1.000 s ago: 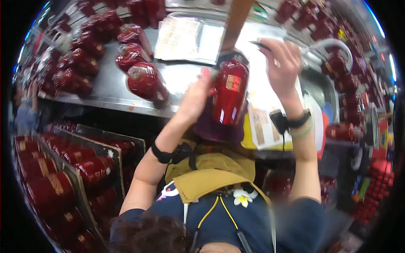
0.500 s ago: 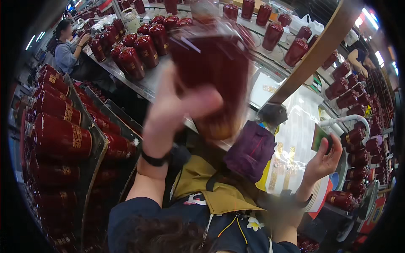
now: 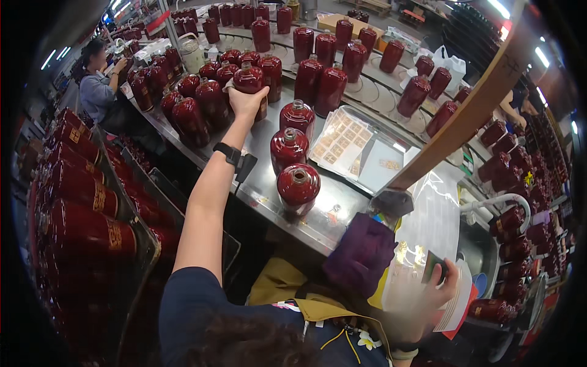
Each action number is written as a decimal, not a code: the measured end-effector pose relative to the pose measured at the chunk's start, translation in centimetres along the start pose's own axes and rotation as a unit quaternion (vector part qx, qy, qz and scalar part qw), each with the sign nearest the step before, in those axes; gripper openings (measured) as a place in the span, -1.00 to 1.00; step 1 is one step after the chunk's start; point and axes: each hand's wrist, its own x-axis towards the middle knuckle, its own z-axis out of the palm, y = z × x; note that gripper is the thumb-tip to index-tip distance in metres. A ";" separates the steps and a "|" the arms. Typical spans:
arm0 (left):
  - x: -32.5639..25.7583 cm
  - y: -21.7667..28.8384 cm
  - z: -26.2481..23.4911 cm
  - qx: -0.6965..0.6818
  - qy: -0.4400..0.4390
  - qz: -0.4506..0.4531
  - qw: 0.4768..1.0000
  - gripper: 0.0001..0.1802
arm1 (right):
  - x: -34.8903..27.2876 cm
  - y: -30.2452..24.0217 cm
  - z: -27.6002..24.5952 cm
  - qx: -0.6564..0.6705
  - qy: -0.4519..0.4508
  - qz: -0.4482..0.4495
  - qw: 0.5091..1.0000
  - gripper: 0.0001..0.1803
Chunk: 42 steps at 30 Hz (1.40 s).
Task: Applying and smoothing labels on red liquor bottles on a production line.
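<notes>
Ok, dk red btl (image 3: 249,78), glossy, in L hand (image 3: 247,103)

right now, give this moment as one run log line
left hand: gripping red bottle | right hand: holding small green card | three nearest bottles: upright on metal table

Two hands (image 3: 246,104), dozens of red bottles (image 3: 298,188), one purple cloth (image 3: 362,255) and one tap (image 3: 505,197) show.

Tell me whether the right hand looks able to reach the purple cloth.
Probably yes: the right hand is nearby, with nothing upright seen between it and the purple cloth, though it holds a thin dark green piece.
</notes>
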 end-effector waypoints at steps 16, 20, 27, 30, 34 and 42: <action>-3.0 6.7 -1.8 -0.082 0.023 -0.050 0.995 -0.13 | -1.8 -1.0 1.4 0.149 -0.060 0.070 0.985 -0.81; -12.7 13.8 -8.9 -0.379 -0.207 -0.052 0.900 -0.32 | -1.8 -2.1 3.1 0.243 -0.104 0.079 0.961 -0.81; -26.9 12.1 -9.1 -0.154 -0.201 0.065 0.965 0.16 | -0.9 -6.1 2.4 0.241 -0.162 0.026 0.956 -0.72; -28.5 10.6 -8.0 -0.122 -0.172 0.015 0.977 0.09 | -1.8 -5.5 2.5 0.259 -0.171 -0.014 0.951 -0.60; -30.2 11.9 -8.3 -0.126 -0.166 -0.066 0.976 0.02 | -2.8 -5.5 1.8 0.226 -0.215 0.059 0.948 -0.54; -34.9 21.3 -6.2 -0.374 -0.511 -0.336 0.697 -0.42 | -5.2 -7.1 2.4 0.210 -0.285 -0.064 0.933 0.34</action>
